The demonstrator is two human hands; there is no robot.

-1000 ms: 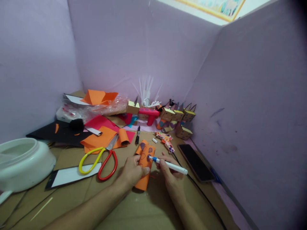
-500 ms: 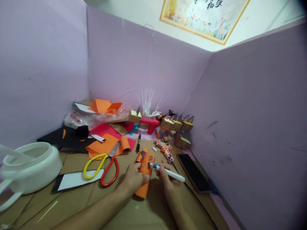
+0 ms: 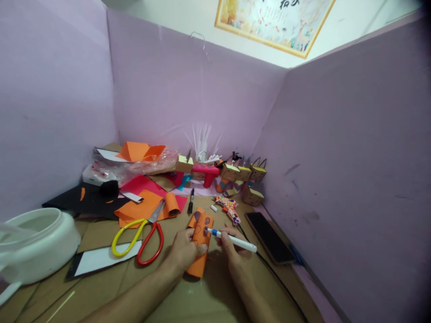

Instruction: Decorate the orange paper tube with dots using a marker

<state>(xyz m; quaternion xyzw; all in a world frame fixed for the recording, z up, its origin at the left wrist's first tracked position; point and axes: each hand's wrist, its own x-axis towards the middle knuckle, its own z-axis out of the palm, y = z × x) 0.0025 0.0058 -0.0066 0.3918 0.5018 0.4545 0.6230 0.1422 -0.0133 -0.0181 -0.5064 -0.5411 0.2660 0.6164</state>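
Note:
My left hand (image 3: 186,249) is closed around an orange paper roll (image 3: 198,265), its thumb lying across the front. Dark rounded spots and outlined shapes are drawn on the roll's upper part. My right hand (image 3: 235,255) grips a white marker (image 3: 238,242) with a blue collar, and its tip touches or nearly touches one of the outlines. A small white cap (image 3: 213,208) lies on the cardboard beyond the roll. Just past it are a black pen (image 3: 191,201) and a glue gun with a patterned cover (image 3: 229,208), its cord running behind my right hand.
Scissors (image 3: 150,233) with yellow and red handles lie left of my hands, by orange paper (image 3: 138,208). A white pot (image 3: 40,244) stands at far left. A phone (image 3: 269,237) lies at right. Several cardboard box figures (image 3: 252,195) line the back.
The whole view has shifted slightly, so things sit a little further left. The marker tip remains at the roll's drawn shapes, and both hands keep their holds.

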